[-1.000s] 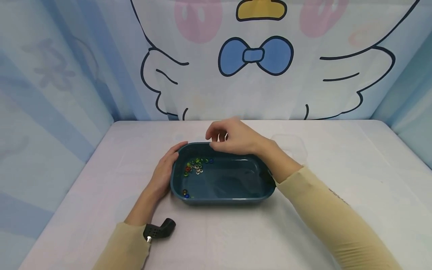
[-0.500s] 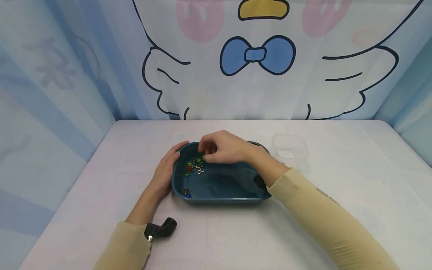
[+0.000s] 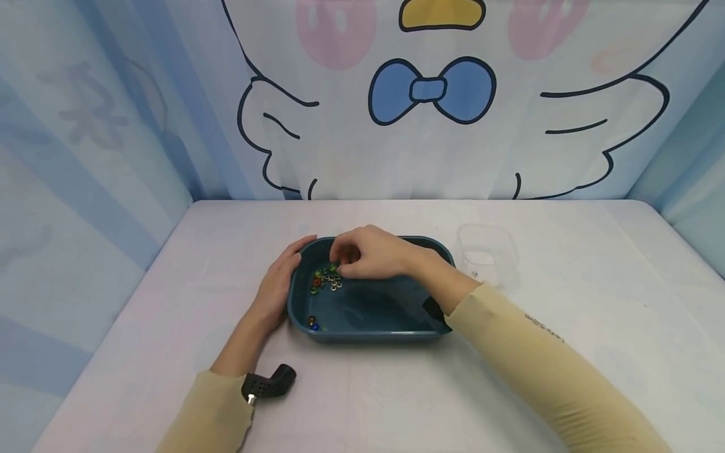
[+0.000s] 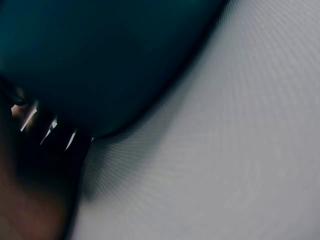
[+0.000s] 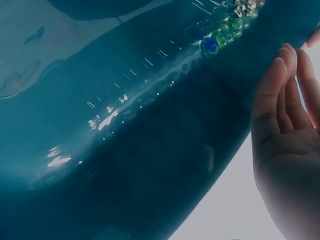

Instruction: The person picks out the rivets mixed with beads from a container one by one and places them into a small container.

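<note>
we are at the picking step: our right hand [image 3: 370, 253] has its curled fingers down in the cluster of small coloured beads [image 3: 326, 280] lying in the far left corner of the dark teal tray [image 3: 368, 333], which sits on the white bench [image 3: 396, 390]. the fingertips are bunched over the beads as if pinching, but we cannot tell whether one is actually caught between them. our left hand [image 3: 279, 283] lies flat against the tray's left wall, fingers straight, steadying it; the right wrist view shows those fingers [image 5: 280, 100] pressed along the outside of the rim. two more beads [image 3: 311, 324] sit apart in the near left corner.

a clear plastic cup [image 3: 488, 251] stands just beside the tray's far right corner. we judge the next move calls for a firm pinch on a single slippery bead, a clean lift over the rim without dragging the neighbours, and the left hand keeping the tray from sliding.
</note>
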Motion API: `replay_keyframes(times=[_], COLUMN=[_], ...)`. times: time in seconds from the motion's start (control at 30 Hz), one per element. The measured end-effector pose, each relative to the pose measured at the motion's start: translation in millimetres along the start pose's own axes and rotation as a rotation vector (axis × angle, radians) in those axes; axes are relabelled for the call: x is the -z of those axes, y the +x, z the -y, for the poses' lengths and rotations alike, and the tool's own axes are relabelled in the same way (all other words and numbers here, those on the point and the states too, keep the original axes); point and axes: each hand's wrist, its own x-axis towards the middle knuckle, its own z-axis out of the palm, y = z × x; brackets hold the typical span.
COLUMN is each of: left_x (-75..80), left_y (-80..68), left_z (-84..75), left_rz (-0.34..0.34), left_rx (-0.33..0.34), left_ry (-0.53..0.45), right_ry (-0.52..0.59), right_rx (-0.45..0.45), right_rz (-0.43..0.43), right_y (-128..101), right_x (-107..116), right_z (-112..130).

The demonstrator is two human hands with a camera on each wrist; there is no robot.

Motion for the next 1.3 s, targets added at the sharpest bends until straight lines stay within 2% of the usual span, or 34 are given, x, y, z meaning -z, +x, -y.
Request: replay_keyframes(times=[0.2,0.77,1.3], left_x=[0.5,0.5,0.7], left_y=[0.1,0.7,0.4], left_z=[1.0,0.6,0.4], left_rz=[0.004,-0.002,-0.007], left_rx=[-0.007,-0.005,0.002], left_ry=[0.008,0.006,0.008], right_ry=[0.001,-0.091,-0.109], right_rx=[-0.05,-0.067,-0.066], right_rz=[0.057,0.182,0.205], right_y=[1.8,5.9,6.5], right_x=[-0.8,-8.4,-14.3], right_z=[-6.9,-14.4,-16.9])
